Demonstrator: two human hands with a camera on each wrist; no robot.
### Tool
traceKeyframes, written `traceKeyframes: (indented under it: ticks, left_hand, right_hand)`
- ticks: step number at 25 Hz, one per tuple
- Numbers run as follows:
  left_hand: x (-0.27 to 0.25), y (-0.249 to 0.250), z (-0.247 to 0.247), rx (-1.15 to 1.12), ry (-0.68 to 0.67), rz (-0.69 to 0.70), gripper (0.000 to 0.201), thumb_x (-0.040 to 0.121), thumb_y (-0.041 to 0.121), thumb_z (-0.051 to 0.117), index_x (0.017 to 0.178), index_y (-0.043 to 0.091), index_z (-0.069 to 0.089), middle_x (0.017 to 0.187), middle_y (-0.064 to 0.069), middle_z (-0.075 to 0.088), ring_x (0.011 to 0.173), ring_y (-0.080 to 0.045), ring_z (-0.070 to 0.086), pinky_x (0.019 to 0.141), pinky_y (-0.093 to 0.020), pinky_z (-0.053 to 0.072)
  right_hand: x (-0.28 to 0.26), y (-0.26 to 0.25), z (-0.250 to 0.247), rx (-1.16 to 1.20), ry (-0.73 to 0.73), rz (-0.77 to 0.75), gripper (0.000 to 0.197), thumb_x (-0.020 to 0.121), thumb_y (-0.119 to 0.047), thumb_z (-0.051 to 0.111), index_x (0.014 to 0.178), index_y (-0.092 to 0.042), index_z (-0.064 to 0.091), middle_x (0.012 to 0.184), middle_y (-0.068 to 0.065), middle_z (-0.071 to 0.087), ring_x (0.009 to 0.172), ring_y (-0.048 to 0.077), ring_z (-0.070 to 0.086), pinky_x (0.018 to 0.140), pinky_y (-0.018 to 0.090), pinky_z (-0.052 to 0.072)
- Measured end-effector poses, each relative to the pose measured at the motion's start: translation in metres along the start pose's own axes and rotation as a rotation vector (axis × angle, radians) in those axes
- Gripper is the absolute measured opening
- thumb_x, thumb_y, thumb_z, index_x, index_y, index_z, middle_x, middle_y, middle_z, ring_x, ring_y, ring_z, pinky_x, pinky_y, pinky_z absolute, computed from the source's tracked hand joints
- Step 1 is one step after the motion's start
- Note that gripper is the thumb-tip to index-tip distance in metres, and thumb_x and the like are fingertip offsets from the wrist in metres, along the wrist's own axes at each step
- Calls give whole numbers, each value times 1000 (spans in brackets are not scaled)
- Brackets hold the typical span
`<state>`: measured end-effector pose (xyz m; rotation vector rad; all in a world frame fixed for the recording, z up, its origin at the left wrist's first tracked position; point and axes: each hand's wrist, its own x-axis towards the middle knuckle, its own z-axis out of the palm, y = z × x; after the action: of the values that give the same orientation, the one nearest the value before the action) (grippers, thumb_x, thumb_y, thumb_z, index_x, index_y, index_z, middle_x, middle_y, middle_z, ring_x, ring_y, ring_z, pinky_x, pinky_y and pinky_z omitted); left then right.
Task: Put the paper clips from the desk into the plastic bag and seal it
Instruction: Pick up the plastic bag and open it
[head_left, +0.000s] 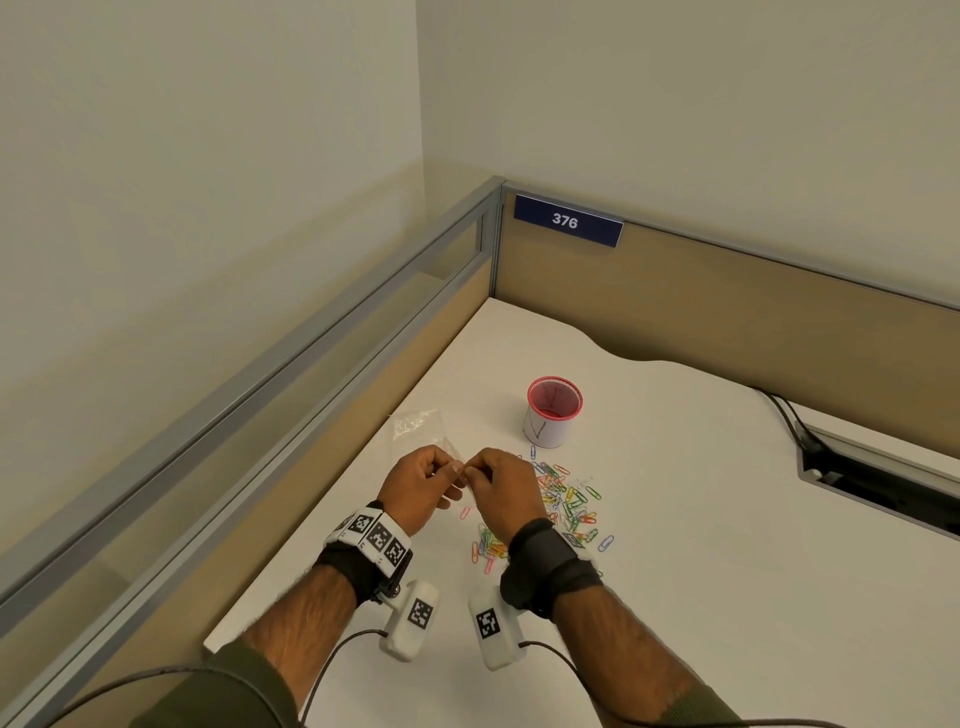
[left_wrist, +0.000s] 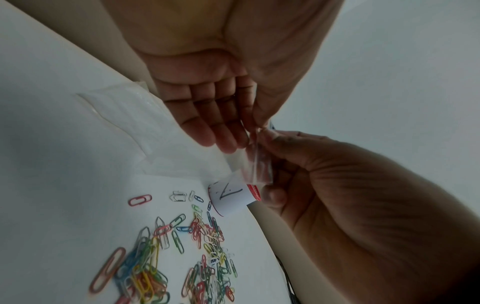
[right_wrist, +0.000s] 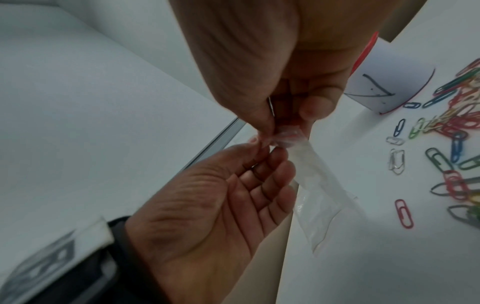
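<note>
A small clear plastic bag (head_left: 456, 453) is held just above the white desk (head_left: 727, 545), pinched at its top edge from both sides. My left hand (head_left: 451, 466) pinches it between thumb and forefinger, its other fingers loosely extended. My right hand (head_left: 475, 471) pinches the same edge from the right. In the right wrist view the bag (right_wrist: 319, 185) hangs down to the desk and looks empty. Several coloured paper clips (head_left: 566, 506) lie scattered on the desk right of my hands; the left wrist view shows the paper clips (left_wrist: 182, 257) below the bag (left_wrist: 257, 164).
A pink-rimmed cup (head_left: 553, 410) wrapped in white paper stands behind the clips. More clear plastic bags (head_left: 415, 423) lie on the desk beyond my left hand. Partition walls (head_left: 727, 301) close the desk at the left and back. A cable slot (head_left: 883, 483) is at the right.
</note>
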<state>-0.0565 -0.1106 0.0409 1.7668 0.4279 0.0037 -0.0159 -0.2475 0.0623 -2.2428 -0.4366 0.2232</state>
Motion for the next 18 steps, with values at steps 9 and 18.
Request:
traceKeyframes:
  ticks: [9,18]
  left_hand:
    - [-6,2,-5,97,8,35,17,103,14,61,86,10,64,78,-2,72,70,-15,70,71,-33,59]
    - [-5,21,-1,513,96,98,20,102,17,57,83,13,55,74,0,59,64,-14,52,57,-23,41]
  right_hand:
    - [2,-5,1,40,-15,46,10,86,-20,62,81,-13,67,75,-1,63,67,14,56,65,28,50]
    - [7,-16,9,-10,27,102,10,88,-17,56,80,-13,61,78,4,63,67,16,52,67,34,50]
